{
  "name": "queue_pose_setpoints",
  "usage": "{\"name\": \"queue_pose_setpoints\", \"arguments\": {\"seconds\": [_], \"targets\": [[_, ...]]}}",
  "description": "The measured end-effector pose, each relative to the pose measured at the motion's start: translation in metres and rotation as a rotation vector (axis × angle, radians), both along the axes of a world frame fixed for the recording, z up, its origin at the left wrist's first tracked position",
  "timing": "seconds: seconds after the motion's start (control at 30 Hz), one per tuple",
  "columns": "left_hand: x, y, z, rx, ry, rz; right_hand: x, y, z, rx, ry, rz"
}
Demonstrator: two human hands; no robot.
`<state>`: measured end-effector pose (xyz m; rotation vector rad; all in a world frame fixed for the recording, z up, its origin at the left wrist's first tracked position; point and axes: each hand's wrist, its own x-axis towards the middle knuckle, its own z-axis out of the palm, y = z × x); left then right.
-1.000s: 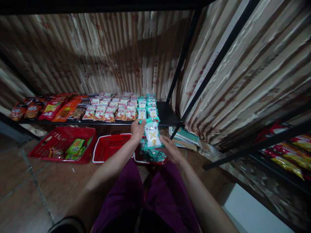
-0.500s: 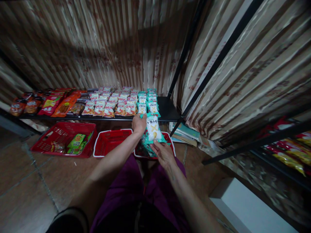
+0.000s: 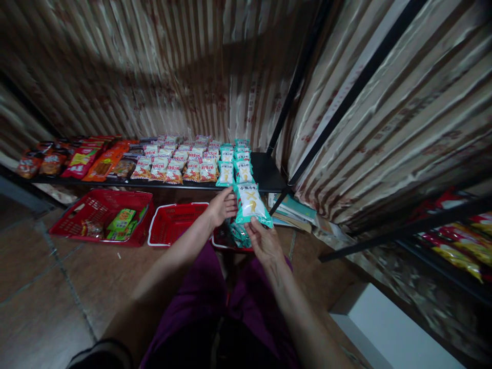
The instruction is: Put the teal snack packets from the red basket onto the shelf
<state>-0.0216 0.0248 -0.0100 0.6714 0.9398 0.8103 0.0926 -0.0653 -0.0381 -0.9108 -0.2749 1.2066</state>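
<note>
A teal-and-white snack bag [image 3: 251, 201] is held up in front of the shelf, printed side facing me. My right hand [image 3: 265, 241] pinches its lower edge, thumb on top. At the bag's left side, my left hand [image 3: 223, 206] has its fingers stretched out and apart; whether the fingertips touch the bag I cannot tell. Just beyond it, matching teal bags [image 3: 226, 171] lie in two rows on the black shelf [image 3: 269, 171]. Below the held bag, more teal bags [image 3: 240, 234] fill part of a red basket [image 3: 230, 248], which my hands partly cover.
Left along the shelf lie white-and-orange snack bags [image 3: 175, 166] and orange and red packets [image 3: 82, 161]. Two more red baskets [image 3: 61, 223] stand on the floor, the left one with green packets [image 3: 122, 224]. Black posts [image 3: 294, 92], books [image 3: 294, 210] and a white box [image 3: 400, 328] are at right.
My left hand has let go of the bag's top edge and opened beside it. The bag has turned to show its print upright and moved slightly right, still in my right hand.
</note>
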Motion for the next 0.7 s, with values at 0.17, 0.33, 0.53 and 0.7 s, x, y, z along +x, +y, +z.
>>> {"name": "queue_pose_setpoints", "arguments": {"seconds": [0.17,0.33,0.53,0.7], "targets": [[0.013,-0.031,-0.003,0.212,-0.113,0.09,-0.01,0.003,-0.011,0.01,-0.047,-0.032],[0.018,-0.036,-0.011,0.194,-0.116,0.248,-0.012,-0.007,-0.019,-0.022,-0.157,0.042],[0.002,-0.038,-0.018,0.271,-0.117,0.212,0.028,-0.001,-0.005,-0.055,-0.212,0.176],[0.005,-0.045,-0.025,0.298,-0.079,0.164,0.04,0.027,0.011,-0.114,-0.374,0.244]]}}
